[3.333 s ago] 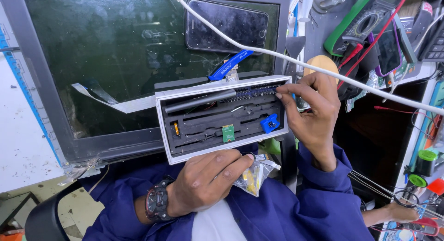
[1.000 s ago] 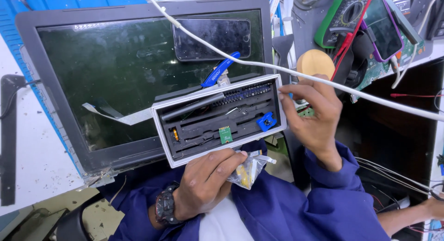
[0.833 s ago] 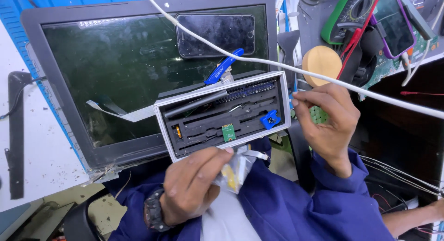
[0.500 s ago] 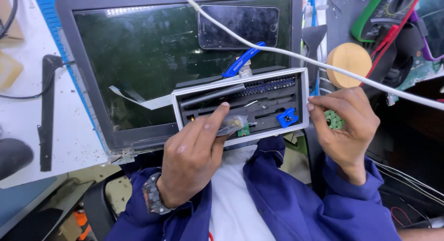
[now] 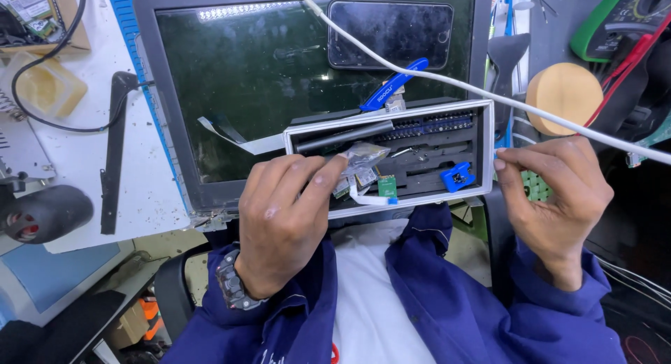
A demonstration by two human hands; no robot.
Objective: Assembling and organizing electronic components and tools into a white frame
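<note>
White cable crosses above the tool case.

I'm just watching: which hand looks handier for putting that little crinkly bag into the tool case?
Probably the left hand: its fingers pinch the small bag right over the open tool case. The right hand sits at the case's right edge, apart from the bag.

Both forearms, in blue sleeves, rise from the bottom edge toward the white tool case. The left hand lies back-up over the case's lower left corner, wrist bearing a dark watch, its fingers bent forward and pinched on a small clear packet inside the case. The right hand hangs just right of the case, fingers curled loosely, thumb and forefinger tips close together by the case's right wall.
</note>
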